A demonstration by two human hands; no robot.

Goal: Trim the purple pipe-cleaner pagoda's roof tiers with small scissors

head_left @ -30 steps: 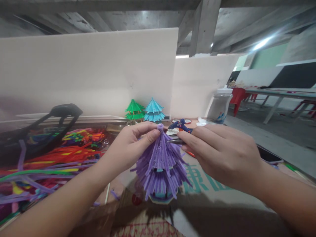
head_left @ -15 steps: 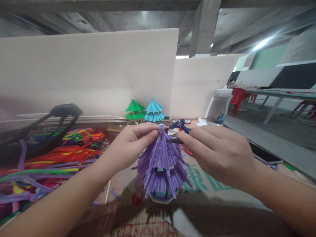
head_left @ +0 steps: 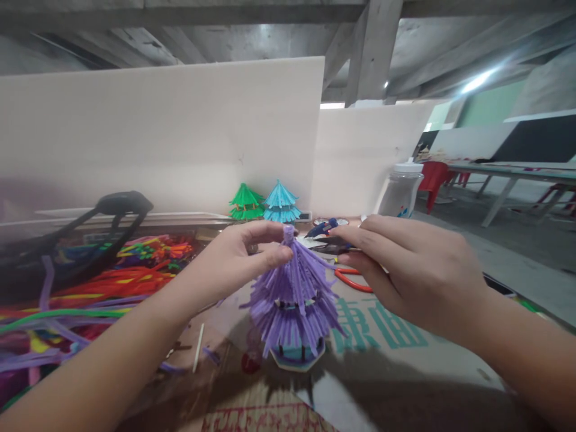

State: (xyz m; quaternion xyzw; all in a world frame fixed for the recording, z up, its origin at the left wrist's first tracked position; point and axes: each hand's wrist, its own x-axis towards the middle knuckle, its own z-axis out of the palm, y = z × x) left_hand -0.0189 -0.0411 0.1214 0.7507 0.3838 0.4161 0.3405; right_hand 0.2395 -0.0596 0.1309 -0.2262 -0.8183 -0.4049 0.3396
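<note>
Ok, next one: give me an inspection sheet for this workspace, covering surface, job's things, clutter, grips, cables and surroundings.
Surface: cardboard, printed with teal characters.
Job's things: purple model, upright, two tiers; dark tool, partly hidden.
Clutter: pipe cleaners heaped at left; glue gun, orange handle, bottle.
Grips: left grip at the purple model's tip, thumb touching; right grip seems to hold the dark tool.
Cables: nothing seen.
Surroundings: green model and blue model before a white board; red chair off to the right.
</note>
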